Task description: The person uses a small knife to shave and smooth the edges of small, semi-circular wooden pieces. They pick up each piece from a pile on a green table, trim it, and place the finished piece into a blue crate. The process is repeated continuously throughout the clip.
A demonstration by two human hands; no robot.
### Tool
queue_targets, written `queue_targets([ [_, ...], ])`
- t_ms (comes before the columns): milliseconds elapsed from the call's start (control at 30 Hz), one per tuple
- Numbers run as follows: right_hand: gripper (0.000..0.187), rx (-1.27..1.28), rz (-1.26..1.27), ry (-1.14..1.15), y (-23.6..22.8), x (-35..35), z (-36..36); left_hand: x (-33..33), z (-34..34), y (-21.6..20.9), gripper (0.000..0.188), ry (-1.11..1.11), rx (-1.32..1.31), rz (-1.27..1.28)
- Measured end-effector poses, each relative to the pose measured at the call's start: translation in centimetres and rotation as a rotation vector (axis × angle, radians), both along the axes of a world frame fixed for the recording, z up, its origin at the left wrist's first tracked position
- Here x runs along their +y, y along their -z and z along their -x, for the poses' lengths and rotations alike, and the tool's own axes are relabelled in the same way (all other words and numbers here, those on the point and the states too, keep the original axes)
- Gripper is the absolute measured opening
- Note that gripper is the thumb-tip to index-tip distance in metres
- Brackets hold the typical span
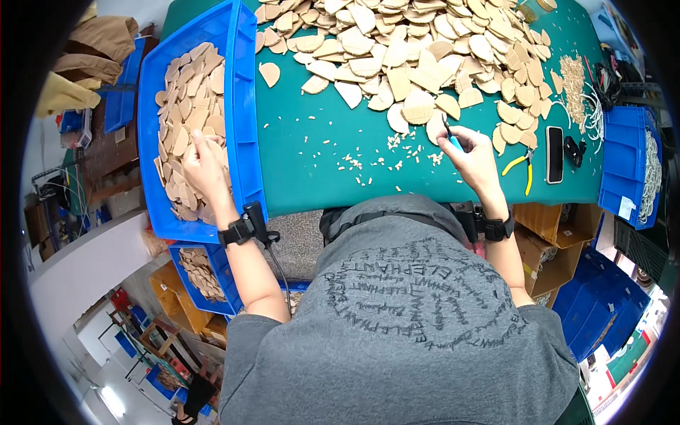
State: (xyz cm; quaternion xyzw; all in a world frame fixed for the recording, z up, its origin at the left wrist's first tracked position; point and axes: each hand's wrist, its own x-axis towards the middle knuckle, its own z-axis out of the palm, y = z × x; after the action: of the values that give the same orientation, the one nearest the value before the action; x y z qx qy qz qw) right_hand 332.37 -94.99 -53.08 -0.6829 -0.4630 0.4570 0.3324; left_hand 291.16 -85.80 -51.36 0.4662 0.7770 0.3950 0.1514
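At the left of the frame, a blue plastic crate [246, 106] holds tan half-round pieces [180, 106]; the left hand [206, 168] is over them, and I cannot tell whether its grip holds one. At top centre, a heap of similar pieces [407, 60] lies on the green desk [294, 166]. Right of centre, the right hand [473, 157] has its grip closed around a slim blue-handled tool [456, 144]. Farther right lie yellow-handled pliers [520, 169] and a smartphone [554, 156].

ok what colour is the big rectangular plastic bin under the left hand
The rectangular plastic bin is blue, best seen in the head view.
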Motion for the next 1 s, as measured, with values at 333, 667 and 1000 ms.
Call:
queue_targets([
  [333, 0.018, -0.02, -0.047, 0.146, 1.8, -0.7, -2.1, 1.4, -24.4, 10.4, 0.049, 1.258, 0.286, 0.058],
  [667, 0.023, -0.048, -0.015, 0.094, 0.4, -1.0, -0.9, 2.5, -23.9, 13.3, 0.035, 1.043, -0.639, 0.518],
  [1000, 0.025, 0.06, -0.105, -0.085, -1.2, 0.1, 2.2, -1.8, -19.7, 1.1, 0.05, 0.708, -1.332, 0.507],
])
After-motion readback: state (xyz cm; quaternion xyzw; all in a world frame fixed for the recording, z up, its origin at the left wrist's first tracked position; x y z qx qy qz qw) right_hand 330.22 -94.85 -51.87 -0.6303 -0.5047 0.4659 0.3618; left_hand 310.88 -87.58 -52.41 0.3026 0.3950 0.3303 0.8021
